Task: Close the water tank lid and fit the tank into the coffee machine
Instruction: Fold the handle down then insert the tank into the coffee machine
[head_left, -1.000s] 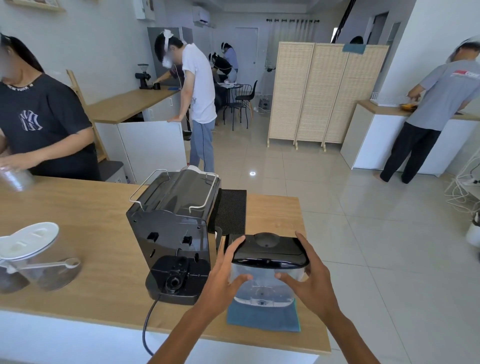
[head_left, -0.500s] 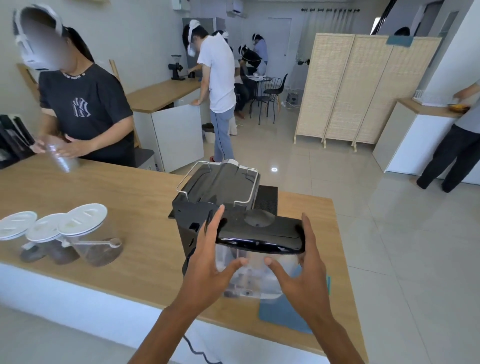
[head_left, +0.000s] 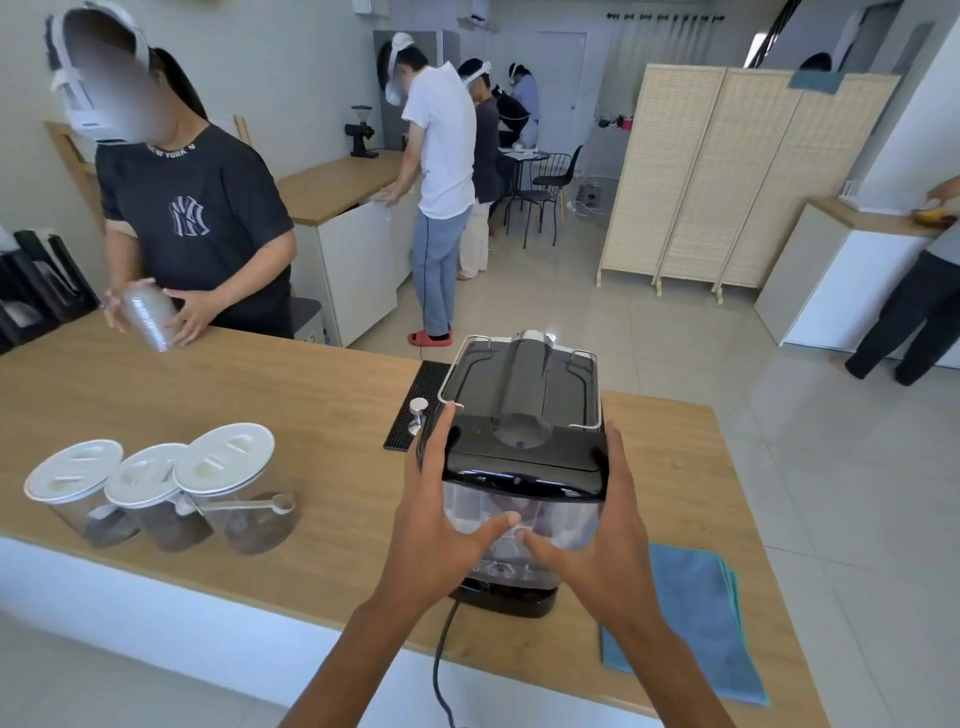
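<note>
The clear water tank (head_left: 540, 514) with its black lid (head_left: 524, 460) shut is held against the back of the black coffee machine (head_left: 524, 379), above the machine's base (head_left: 506, 597). My left hand (head_left: 441, 525) grips the tank's left side, thumb across the front. My right hand (head_left: 602, 540) grips its right side, thumb meeting the left one. The tank's lower part is partly hidden by my hands.
Three white-lidded jars (head_left: 156, 493) stand on the wooden counter (head_left: 291, 415) at left. A blue cloth (head_left: 685, 618) lies at right. A black mat with a tamper (head_left: 418, 410) sits left of the machine. A person (head_left: 192, 228) stands across the counter holding a cup.
Both hands lifted the closed tank off the blue cloth and carried it left onto the back of the coffee machine. The camera view shifted left too.
</note>
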